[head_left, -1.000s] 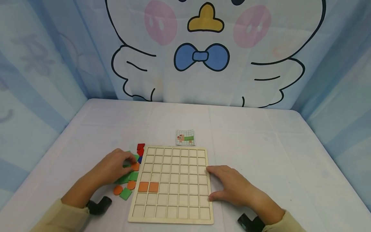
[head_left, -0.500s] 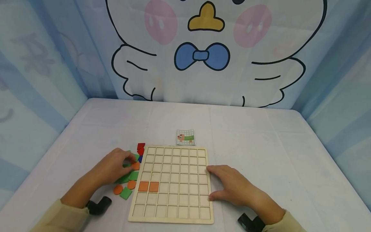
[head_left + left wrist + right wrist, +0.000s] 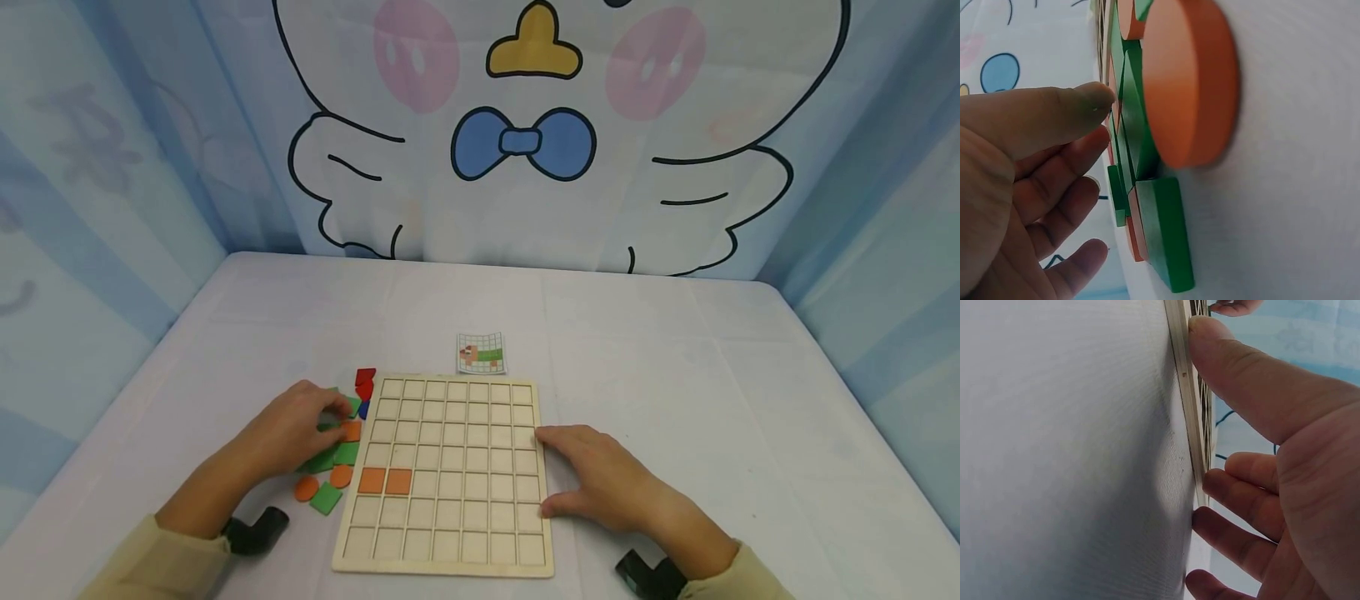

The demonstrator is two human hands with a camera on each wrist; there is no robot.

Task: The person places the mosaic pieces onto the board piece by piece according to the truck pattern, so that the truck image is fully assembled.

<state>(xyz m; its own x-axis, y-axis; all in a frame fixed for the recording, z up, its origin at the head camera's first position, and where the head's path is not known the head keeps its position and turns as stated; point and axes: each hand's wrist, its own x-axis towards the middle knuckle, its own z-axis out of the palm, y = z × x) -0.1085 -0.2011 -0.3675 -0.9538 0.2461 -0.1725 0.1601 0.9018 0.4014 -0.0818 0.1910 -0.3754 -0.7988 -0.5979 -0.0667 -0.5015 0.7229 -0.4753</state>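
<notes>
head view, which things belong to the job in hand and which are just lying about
Likely the job's:
wooden grid board
orange squares on it
loose coloured pieces
picture card

Probably just there:
white table
printed curtain
black wrist devices

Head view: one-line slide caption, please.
Left hand at loose coloured pieces, right hand at the right edge of a wooden grid board bearing two orange squares, picture card just beyond.

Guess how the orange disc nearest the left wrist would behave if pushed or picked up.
Probably stiff: the orange disc has a thick, unbent edge. Lying flat on the tabletop, it would likely slide rather than roll. Stood on its round rim, it might roll.
</notes>
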